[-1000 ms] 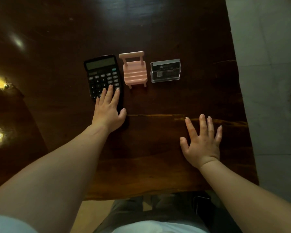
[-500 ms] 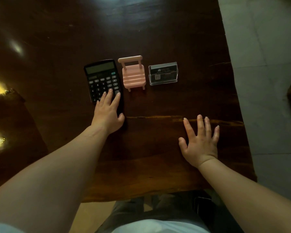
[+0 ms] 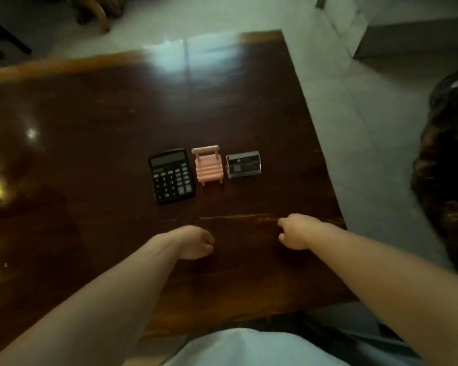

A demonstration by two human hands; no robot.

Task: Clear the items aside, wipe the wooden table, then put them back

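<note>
My two hands hung over the near part of the wooden table [image 3: 95, 143], both empty. My left hand [image 3: 193, 241] was curled loosely, fingers folded under, its grip closed on nothing. My right hand [image 3: 296, 231] was curled the same way, knuckles toward the items, holding nothing either; blur kept me from saying whether either hand touched the wood.

The three things lay in a tidy row across the middle of the table, well beyond my knuckles. The black calculator [image 3: 172, 175] sat flat on the left, keys up, almost straight ahead of my left hand. Just beside it stood the little pink chair-shaped stand [image 3: 208, 165], upright on its legs, and beside that the clear card holder [image 3: 243, 164], its open face toward me. They sat close together without touching, as far as I could tell, lined up as a set.

I saw no cloth anywhere on the table. I judged that the row either had yet to be cleared or was already back in place; I could not tell which from the wood's shine. Each hand had its nearest item ahead of it, the stand between them.
</note>
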